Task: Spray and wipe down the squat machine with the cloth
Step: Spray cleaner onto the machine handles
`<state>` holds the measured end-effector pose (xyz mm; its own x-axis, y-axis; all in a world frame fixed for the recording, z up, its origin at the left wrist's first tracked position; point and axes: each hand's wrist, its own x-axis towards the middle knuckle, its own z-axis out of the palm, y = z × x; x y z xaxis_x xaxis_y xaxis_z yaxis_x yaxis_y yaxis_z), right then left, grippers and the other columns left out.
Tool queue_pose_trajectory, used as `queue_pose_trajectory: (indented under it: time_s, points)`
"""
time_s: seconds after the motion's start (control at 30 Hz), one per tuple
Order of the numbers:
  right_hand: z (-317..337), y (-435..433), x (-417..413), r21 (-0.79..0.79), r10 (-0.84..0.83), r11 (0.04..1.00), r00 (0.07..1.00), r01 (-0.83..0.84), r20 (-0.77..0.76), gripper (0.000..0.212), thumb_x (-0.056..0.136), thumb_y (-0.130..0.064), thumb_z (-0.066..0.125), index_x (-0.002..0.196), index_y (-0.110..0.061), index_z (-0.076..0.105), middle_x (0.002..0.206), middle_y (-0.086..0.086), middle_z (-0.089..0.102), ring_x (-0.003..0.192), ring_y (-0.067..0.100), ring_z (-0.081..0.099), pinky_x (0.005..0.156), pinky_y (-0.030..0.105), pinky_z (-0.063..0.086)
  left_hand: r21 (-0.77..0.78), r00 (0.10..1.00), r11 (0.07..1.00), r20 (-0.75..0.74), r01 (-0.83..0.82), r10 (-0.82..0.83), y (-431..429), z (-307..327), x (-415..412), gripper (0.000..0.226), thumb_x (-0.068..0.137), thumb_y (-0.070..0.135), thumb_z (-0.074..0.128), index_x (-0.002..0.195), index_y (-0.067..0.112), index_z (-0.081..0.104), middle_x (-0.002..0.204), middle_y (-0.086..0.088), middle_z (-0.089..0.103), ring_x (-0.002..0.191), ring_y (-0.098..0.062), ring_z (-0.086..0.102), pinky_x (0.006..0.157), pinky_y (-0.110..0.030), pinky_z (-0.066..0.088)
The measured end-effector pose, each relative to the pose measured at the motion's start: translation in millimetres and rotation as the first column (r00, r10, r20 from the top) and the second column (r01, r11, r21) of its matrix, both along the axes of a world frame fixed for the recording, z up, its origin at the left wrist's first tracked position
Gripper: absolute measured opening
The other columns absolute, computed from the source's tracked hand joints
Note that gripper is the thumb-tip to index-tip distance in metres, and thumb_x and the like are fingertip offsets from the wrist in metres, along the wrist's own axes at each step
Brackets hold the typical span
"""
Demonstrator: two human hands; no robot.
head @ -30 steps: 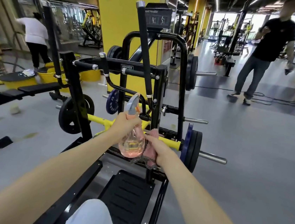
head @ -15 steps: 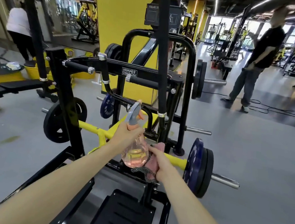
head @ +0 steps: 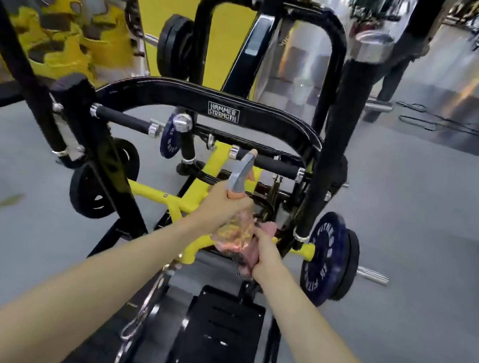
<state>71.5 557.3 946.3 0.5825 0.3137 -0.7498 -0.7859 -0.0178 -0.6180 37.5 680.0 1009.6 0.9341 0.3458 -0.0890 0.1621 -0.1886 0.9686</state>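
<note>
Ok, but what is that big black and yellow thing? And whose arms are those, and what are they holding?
The camera sits on a person's head, so you see their own two arms reaching out in front of them. The big thing is a squat machine in a gym. It has a black frame with yellow bars, and people use it for leg exercises. Round weight plates hang on its sides to make it heavy. The left hand holds a clear pinkish spray bottle with a grey trigger top, which points toward the machine. The right hand holds a pink cloth, bunched up right beside the bottle. Both are for cleaning the machine.
</note>
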Motion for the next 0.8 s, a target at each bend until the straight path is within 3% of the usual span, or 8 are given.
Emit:
queue_pose_trajectory:
  time_s: [0.1,0.17,0.27,0.37,0.47,0.5,0.67,0.8]
  points:
    - [18.7,-3.2,-2.3,0.023,-0.083,0.996,0.997,0.083,-0.007,0.034,0.094,-0.024,0.053,0.127,-0.016,0.054,0.107,0.013,0.069,0.063,0.018,0.063,0.04,0.016,0.042,-0.026,0.995,0.996,-0.047,0.091,-0.092,-3.8,27.0,2.7,0.025,0.082,0.012,0.063,0.069,0.023,0.045,0.066,-0.012,0.043,0.06,-0.019,0.04,0.06,-0.03,0.035]
    - [30.3,-11.7,-7.4,0.015,-0.122,0.992,0.991,0.123,-0.049,0.032,0.092,-0.024,0.054,0.122,-0.013,0.057,0.106,0.011,0.068,0.061,0.019,0.064,0.039,0.018,0.042,-0.048,0.982,0.984,-0.072,0.17,-0.174,-10.9,42.6,4.8,0.03,0.077,0.018,0.063,0.073,0.034,0.038,0.067,-0.014,0.042,0.063,-0.021,0.04,0.063,-0.032,0.036]
    - [44.8,-27.9,-13.8,0.013,-0.135,0.991,0.985,0.137,-0.106,0.016,0.095,-0.025,0.049,0.091,-0.014,0.06,0.11,0.009,0.066,0.073,0.021,0.064,0.046,0.021,0.039,-0.038,0.952,0.964,-0.153,0.263,-0.266,-22.1,54.7,8.9,0.023,0.066,0.028,0.061,0.08,0.015,0.049,0.068,-0.019,0.047,0.065,-0.021,0.041,0.066,-0.034,0.038]
    - [51.4,-40.0,-15.1,0.07,-0.2,0.975,0.97,0.211,-0.137,0.016,0.097,-0.018,0.046,0.097,-0.007,0.058,0.121,0.018,0.062,0.079,0.023,0.063,0.046,0.02,0.043,0.012,0.927,0.938,-0.159,0.346,-0.34,-36.0,66.4,6.9,0.029,0.067,0.019,0.059,0.073,-0.008,0.051,0.066,-0.031,0.048,0.06,-0.02,0.04,0.059,-0.034,0.035]
    - [62.0,-42.4,-24.2,0.065,-0.228,0.97,0.968,0.236,-0.106,0.031,0.096,-0.014,0.045,0.118,0.003,0.056,0.123,0.024,0.06,0.095,0.032,0.065,0.046,0.023,0.048,0.027,0.926,0.932,-0.123,0.362,-0.356,-45.9,74.4,0.0,0.011,0.073,0.004,0.058,0.084,0.003,0.054,0.056,-0.004,0.046,0.052,-0.015,0.039,0.054,-0.028,0.034]
    - [64.5,-41.6,-26.4,0.064,-0.227,0.97,0.969,0.233,-0.099,0.032,0.095,-0.015,0.046,0.12,0.003,0.056,0.123,0.025,0.06,0.095,0.033,0.065,0.046,0.024,0.048,0.03,0.931,0.935,-0.104,0.354,-0.349,-48.0,76.3,-1.6,0.025,0.075,0.002,0.058,0.098,0.011,0.055,0.057,0.008,0.045,0.051,-0.011,0.039,0.053,-0.026,0.035]
    - [92.8,-42.4,-38.1,0.021,-0.146,0.989,0.986,0.148,-0.083,0.027,0.094,-0.029,0.044,0.106,-0.015,0.063,0.117,0.012,0.067,0.088,0.027,0.067,0.054,0.027,0.048,0.04,0.952,0.952,0.032,0.302,-0.304,-55.7,97.5,-5.7,0.069,0.074,0.006,0.058,0.132,0.04,0.044,0.111,0.015,0.053,0.064,-0.007,0.047,0.058,-0.028,0.042]
    - [118.8,-46.9,-34.2,0.041,-0.13,0.991,0.991,0.13,-0.008,0.019,0.092,-0.026,0.049,0.096,-0.013,0.062,0.111,0.014,0.068,0.099,0.033,0.065,0.083,0.055,0.05,0.052,0.972,0.971,0.014,0.234,-0.235,-63.2,126.9,-8.7,0.043,0.076,-0.005,0.052,0.107,0.024,0.058,0.066,0.002,0.047,0.048,-0.01,0.036,0.053,-0.032,0.035]
